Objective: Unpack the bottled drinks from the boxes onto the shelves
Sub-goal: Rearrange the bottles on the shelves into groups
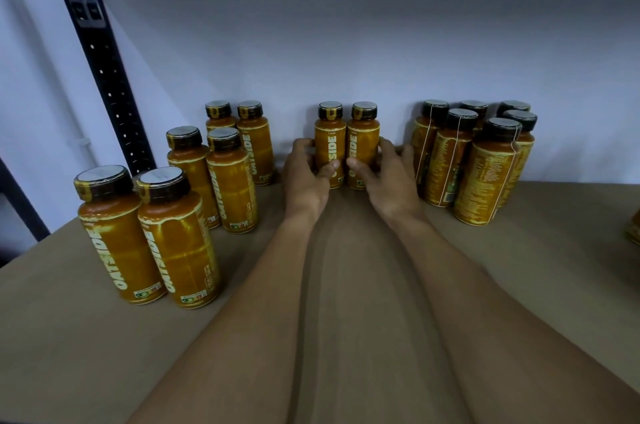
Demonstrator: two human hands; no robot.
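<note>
**Placement step, two bottles at once.** Your left hand (304, 174) wraps the left bottle (330, 143) of a pair, with the thumb across its label and the fingers curled behind. Your right hand (388, 177) grips the right bottle (363, 143) in the same manner. The two bottles stand upright, side against side, on the shelf (86, 354), and appear to stand close to the back wall (346, 42) beyond your fingertips. Judged from this, the pair is being seated at the rear of a new column. The next move calls for you to loosen both grips together and draw the hands straight back toward you without tipping either bottle. Outboard of your left hand, across a gap, stands the left group (228, 181) of six bottles, in pairs running toward you. Outboard of your right hand, and closer in, stands the right group (481, 177), bound with thin string (453, 160). Its nearest bottle is just beside your right knuckles, so that side gives the least clearance. The open room lies behind your wrists: bare shelf between and beside both forearms. The front edge of the shelf is out of view. A black upright post (104, 70) stands far off your left hand. A stray bottle (635, 233) is cut off by the frame, well to the right of your right hand.
</note>
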